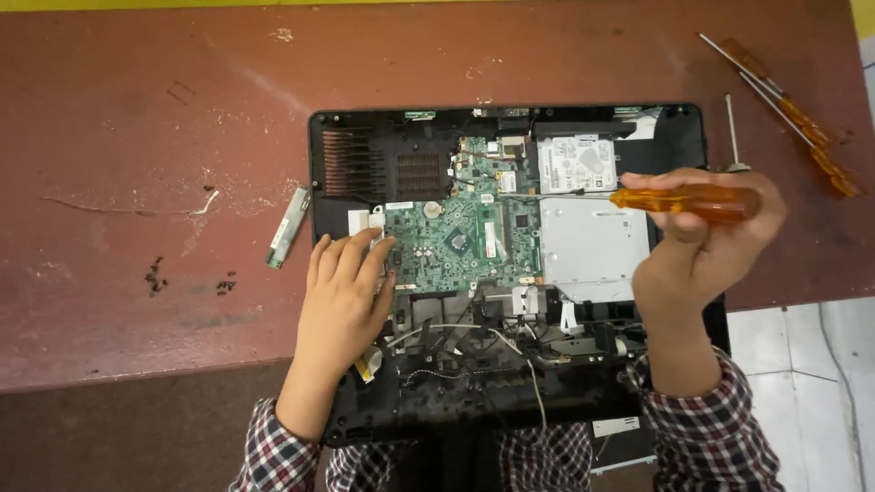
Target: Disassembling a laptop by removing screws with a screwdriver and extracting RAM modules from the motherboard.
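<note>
While my left hand (pixel 342 287) lies flat, open and empty, steadying the opened laptop (pixel 365 164), my right hand (pixel 702 232) grips the orange screwdriver (pixel 684 200), tip at the green board (pixel 460 241), so I judge a screw must be seated next

Opened laptop (pixel 510 273) and amber-handled screwdriver (pixel 638 198)

Laptop lies flat on the table, cover off, green board exposed. Screwdriver is horizontal, tip over the board's upper right.

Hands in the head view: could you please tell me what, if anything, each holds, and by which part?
The right hand holds an orange-handled screwdriver by its handle. The left hand holds nothing; it rests flat on the opened laptop.
</note>
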